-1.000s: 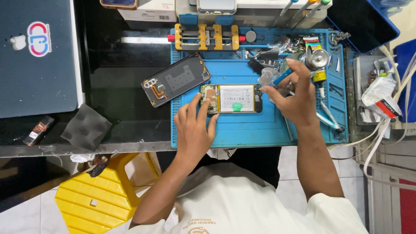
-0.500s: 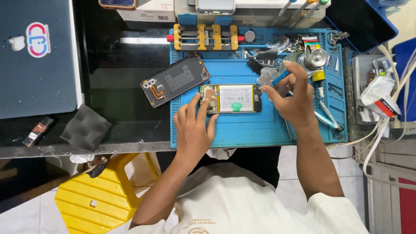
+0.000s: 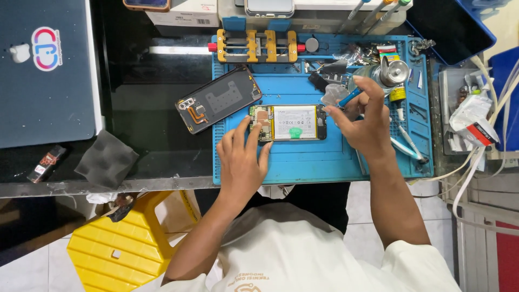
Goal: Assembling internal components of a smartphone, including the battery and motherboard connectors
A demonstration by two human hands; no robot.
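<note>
At the far left of the counter [image 3: 157, 162] lies a closed laptop [image 3: 46, 70], with a small dark stick-shaped item [image 3: 46, 162] and a grey cloth [image 3: 106, 158] near the front edge, and a yellow stool [image 3: 127, 246] stands below. A removed phone back cover [image 3: 219, 106] lies tilted, half on the dark counter and half on the left rim of the blue mat [image 3: 303, 159]. The left hand [image 3: 243, 159] rests flat on the mat with its fingers [image 3: 238, 135] spread, the tips touching the left end of the opened phone [image 3: 288, 123], over its circuit board. The phone lies level in the middle of the mat, battery side up, between the 2 hands. Behind it, at the mat's far edge, sits a yellow clamp jig [image 3: 257, 46]. The right hand [image 3: 367, 121] is just beside the phone's right end, its fingers [image 3: 373, 94] pinched shut on a blue-handled tool [image 3: 350, 97] whose tip points toward that end; whether the tip touches the phone cannot be told. The mat's shallow compartments along the back hold small parts, clear bags and a round metal container [image 3: 393, 70]; the right strip holds tweezers [image 3: 408, 146]. Farther right, a tray [image 3: 451, 97] holds cables and crumpled white packets [image 3: 473, 116], and a dark blue-rimmed bin [image 3: 454, 24] stands at the far corner.
</note>
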